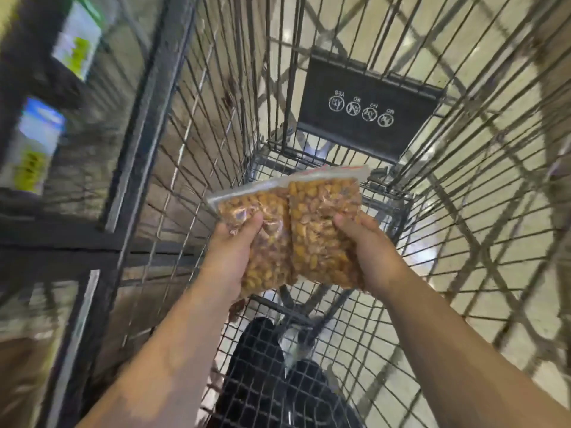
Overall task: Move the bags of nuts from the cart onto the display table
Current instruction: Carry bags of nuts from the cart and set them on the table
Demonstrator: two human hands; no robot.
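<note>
From the head view, I hold both hands inside the grey wire shopping cart. Its left and right walls stand well apart from my arms, with more room on the right. At the far end, the black plastic seat flap with white round icons leans just beyond the bags.

My left hand grips a clear plastic zip bag of golden-brown nuts, thumb curled over its front. My right hand clasps a second clear bag of the same nuts. The two bags touch side by side, lifted above the cart's wire bottom.

Blurred white-and-green packages sit on dark shelving beyond the cart's left wall.
</note>
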